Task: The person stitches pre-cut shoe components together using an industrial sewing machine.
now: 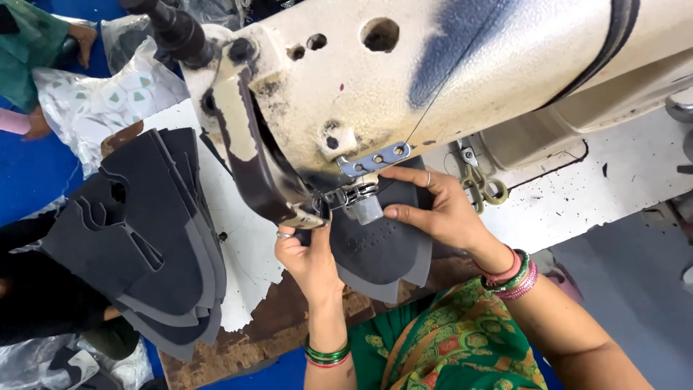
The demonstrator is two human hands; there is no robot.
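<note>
A dark grey cut fabric piece (382,249) with small perforations lies under the presser foot (357,198) of a cream sewing machine (447,65). My left hand (307,256) pinches the piece's left edge right beside the needle area. On the piece's right side rests my right hand (437,209), fingers spread flat toward the presser foot, a ring on one finger. Both wrists wear bangles.
A stack of similar dark grey cut pieces (141,231) lies to the left on the worn wooden table (260,336). Scissors (484,189) rest behind my right hand. Plastic bags of patterned pieces (101,97) lie at the far left, near another person's hand (83,36).
</note>
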